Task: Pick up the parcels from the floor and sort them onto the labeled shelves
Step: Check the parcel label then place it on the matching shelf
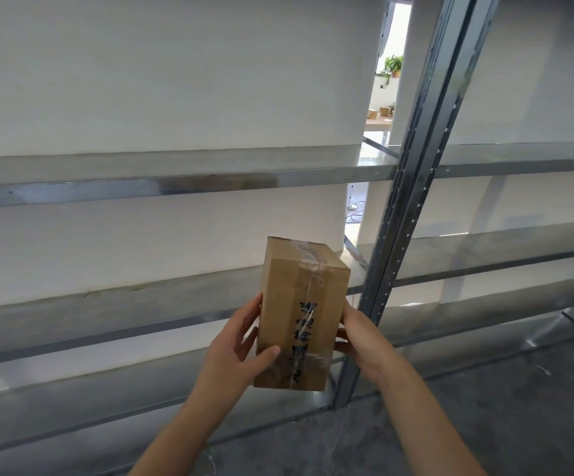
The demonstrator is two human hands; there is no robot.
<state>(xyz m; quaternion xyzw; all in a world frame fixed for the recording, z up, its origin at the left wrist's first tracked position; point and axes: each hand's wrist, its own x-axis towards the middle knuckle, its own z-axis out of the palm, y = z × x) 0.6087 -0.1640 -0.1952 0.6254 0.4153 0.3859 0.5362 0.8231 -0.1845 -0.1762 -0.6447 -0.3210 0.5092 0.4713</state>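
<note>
left hand [235, 341] + right hand [361, 334] | gripping parcel [301, 314] | before shelves [175, 183]

Black handwritten characters on top face of cardboard parcel [301, 314], running lengthwise under clear tape, between left-hand thumb [267, 355] and right-hand fingers [344, 340]. Strokes smeared by tape glare; not legible.

Both bare forearms extended forward, left hand [241, 341] and right hand [359, 336] clasping opposite sides of one parcel [301, 314].

White wall [175, 80] behind racking. Potted green plant [394, 65] seen through gap, far off. Grey concrete floor [485, 424] below. Loose cables [354, 211] beyond gap.
</note>
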